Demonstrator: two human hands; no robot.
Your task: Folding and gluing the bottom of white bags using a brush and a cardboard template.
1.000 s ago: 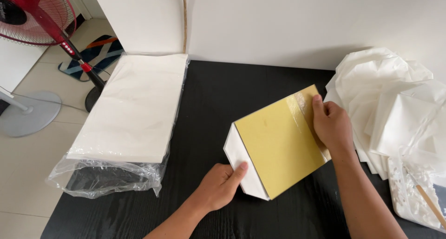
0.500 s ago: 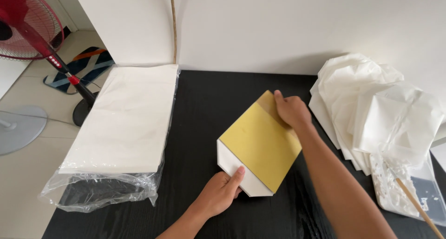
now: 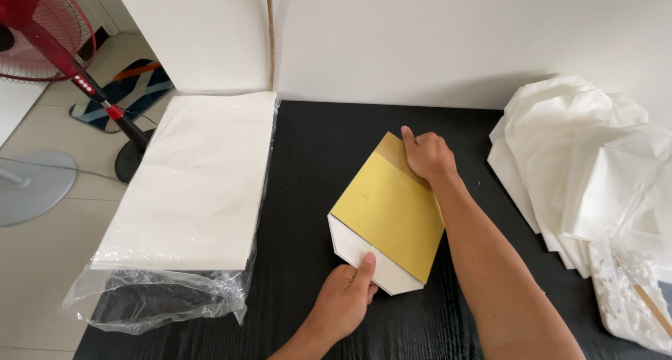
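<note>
Fingers of the left hand [image 3: 343, 300] curl loosely while its thumb presses flat on the white near corner of the gold sheet [image 3: 388, 209]; the fingertips fold under the palm, so I cannot tell whether they grip the edge. Across the sheet, the right hand [image 3: 428, 157] lies fingers-down on the far corner, covering it. The sheet sits tilted at the middle of the black table [image 3: 308, 157]. Going left to right: a red fan [image 3: 42, 31], cut off by the frame, stands on the floor; a white paper stack [image 3: 199, 185] lies in clear wrap beside the sheet; crumpled white sheets [image 3: 588, 171] pile at the right edge, partly out of view, with a thin stick [image 3: 651, 305] among them.
</note>
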